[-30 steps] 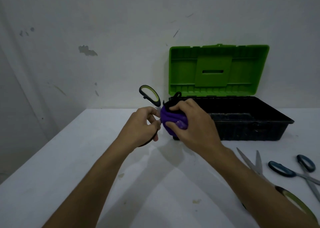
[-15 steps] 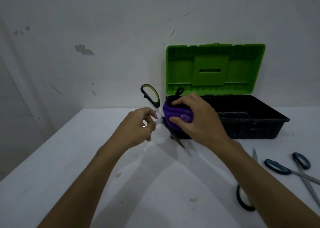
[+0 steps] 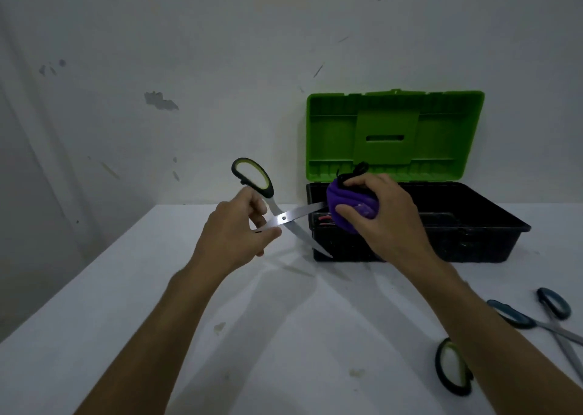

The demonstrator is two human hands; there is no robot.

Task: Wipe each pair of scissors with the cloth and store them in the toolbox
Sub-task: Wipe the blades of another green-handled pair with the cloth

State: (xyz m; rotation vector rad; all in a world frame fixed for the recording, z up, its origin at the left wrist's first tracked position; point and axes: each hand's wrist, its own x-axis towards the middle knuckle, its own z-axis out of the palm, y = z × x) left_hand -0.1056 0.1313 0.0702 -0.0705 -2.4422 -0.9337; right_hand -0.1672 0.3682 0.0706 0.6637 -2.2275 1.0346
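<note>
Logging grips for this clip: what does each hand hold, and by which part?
Left hand holds the open scissors at the handles; right hand grips the bunched purple cloth around one blade.

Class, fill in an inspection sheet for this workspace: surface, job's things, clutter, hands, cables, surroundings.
Surface: white table, a few small stains.
Job's things: open scissors held up; purple cloth wrapped over one blade; toolbox open, green lid up; two more pairs of scissors lying at right.
Clutter: nothing seen.
Hands: left hand holds the scissors' handle; right hand grips the cloth.
Cables: nothing seen.
Surroundings: scuffed white wall.
</note>
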